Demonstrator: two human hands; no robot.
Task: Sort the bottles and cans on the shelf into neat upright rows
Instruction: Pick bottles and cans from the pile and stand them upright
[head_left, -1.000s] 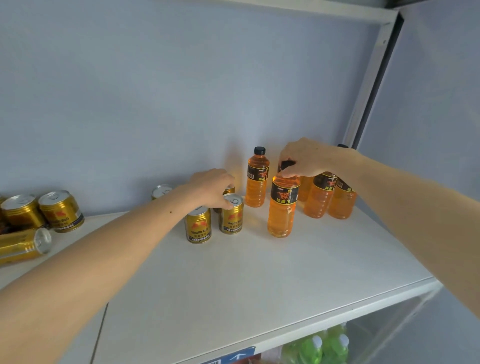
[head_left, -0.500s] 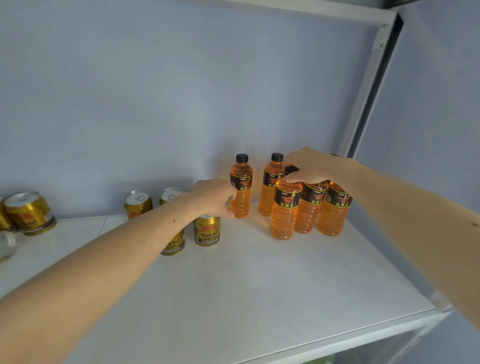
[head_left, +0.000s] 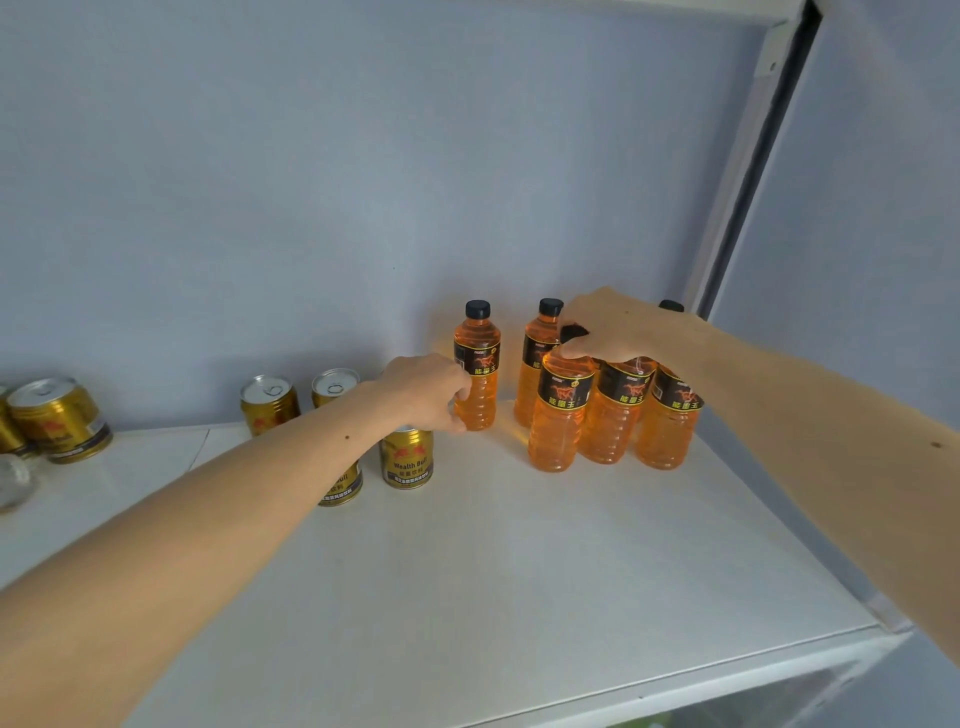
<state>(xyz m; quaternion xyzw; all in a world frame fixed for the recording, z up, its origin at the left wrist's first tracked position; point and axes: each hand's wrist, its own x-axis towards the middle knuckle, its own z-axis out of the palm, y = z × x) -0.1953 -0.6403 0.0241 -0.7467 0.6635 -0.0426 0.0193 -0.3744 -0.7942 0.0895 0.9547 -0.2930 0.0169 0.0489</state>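
On the white shelf (head_left: 519, 571), two upright gold cans (head_left: 406, 457) stand nearest, partly behind the left forearm. Farther back, the left hand (head_left: 423, 392) curls its grip around the lower body of an upright orange bottle (head_left: 477, 371). The right hand (head_left: 618, 327) clamps its grip on the cap of the front bottle (head_left: 558, 415) in the right cluster. More cans (head_left: 270, 402) stand by the wall.

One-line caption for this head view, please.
Left hand grips an upright orange plastic bottle; right hand rests atop the front bottle row.
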